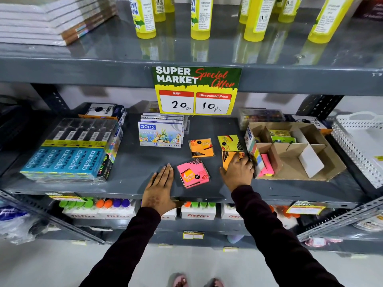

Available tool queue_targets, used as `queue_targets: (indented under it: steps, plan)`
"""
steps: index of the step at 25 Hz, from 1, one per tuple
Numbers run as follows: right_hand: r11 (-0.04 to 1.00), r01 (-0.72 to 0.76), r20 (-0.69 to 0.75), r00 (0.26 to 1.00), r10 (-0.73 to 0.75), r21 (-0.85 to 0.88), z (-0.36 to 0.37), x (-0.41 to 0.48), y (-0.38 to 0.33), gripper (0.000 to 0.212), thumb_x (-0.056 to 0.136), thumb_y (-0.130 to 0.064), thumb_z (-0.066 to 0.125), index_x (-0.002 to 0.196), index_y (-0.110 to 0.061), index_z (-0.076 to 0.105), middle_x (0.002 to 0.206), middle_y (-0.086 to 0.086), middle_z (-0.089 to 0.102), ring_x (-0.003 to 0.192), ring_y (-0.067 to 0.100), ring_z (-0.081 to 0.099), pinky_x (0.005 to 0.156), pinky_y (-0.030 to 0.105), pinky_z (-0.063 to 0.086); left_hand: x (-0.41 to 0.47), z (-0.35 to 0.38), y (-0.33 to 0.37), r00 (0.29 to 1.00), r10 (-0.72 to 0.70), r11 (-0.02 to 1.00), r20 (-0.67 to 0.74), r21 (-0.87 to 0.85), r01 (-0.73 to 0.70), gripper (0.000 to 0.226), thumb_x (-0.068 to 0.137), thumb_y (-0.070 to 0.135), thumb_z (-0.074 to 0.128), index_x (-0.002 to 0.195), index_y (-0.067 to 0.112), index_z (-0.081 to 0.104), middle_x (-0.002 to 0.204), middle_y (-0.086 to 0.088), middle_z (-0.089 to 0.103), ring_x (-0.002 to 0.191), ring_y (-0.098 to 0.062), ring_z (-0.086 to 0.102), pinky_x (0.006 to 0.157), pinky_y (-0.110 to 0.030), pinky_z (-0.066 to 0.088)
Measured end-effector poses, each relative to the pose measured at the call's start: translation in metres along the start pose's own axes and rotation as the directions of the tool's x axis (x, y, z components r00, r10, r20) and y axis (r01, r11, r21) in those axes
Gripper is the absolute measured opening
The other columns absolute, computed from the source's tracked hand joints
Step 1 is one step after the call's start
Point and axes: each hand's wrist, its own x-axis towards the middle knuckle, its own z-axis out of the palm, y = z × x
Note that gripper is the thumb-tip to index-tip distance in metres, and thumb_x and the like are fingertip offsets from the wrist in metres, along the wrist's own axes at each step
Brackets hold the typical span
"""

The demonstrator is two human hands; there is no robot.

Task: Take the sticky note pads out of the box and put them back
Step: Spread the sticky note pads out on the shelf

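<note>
The right hand (237,169) is laid over an orange sticky note pad (228,160) on the shelf (134,162), just beside the near left corner of the cardboard box (290,154). Its fingers are curled over the pad's far edge, so the grip is seen as closing on the pad, though it cannot be told whether the pad has been lifted or is only pressed down. The left hand (160,186) is rested flat and open at the shelf's front edge, with nothing held; a pink pad (193,172) lies just to its right.

Further back, a second orange pad (201,147) and a yellow pad (230,142) are laid flat on the shelf, the yellow one touching the pad under the hand. Inside the box, pink pads (267,164) are stood on edge in the near compartment and green and yellow ones (281,136) in the rear compartments; the remaining compartments look bare.

The pads are judged light and fairly stiff as blocks, with a glossy wrap that may be slippery. A pinch across two opposite edges would be best, with thumb on one side and fingers on the other. Since they lie flat, one edge may need to be tipped up first. The box dividers are thin card and could be bent if a pad is pushed in crookedly.
</note>
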Motion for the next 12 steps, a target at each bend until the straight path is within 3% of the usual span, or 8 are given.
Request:
queue_targets:
  steps: [5, 12]
  plan:
    - [0.991, 0.11, -0.055, 0.993, -0.106, 0.076, -0.005, 0.005, -0.025, 0.076, 0.084, -0.045, 0.058, 0.137, 0.003, 0.032, 0.135, 0.031, 0.042, 0.119, 0.046, 0.047, 0.099, 0.051, 0.043, -0.001, -0.006, 0.004, 1.0, -0.011, 0.999, -0.024, -0.042, 0.01, 0.112, 0.061, 0.079, 0.026, 0.137, -0.003, 0.032, 0.145, -0.019, 0.034, 0.131, -0.031, 0.035, 0.105, -0.05, 0.021]
    - [0.963, 0.244, 0.017, 0.969, -0.248, 0.114, 0.011, 0.034, -0.074, 0.074, 0.086, -0.048, 0.056, 0.137, 0.002, 0.035, 0.136, 0.03, 0.039, 0.122, 0.044, 0.043, 0.106, 0.046, 0.036, -0.001, -0.005, 0.003, 0.999, -0.01, 0.992, -0.046, -0.123, 0.005, 0.11, 0.06, 0.076, 0.04, 0.136, -0.003, 0.033, 0.143, -0.019, 0.038, 0.131, -0.031, 0.036, 0.106, -0.05, 0.02]
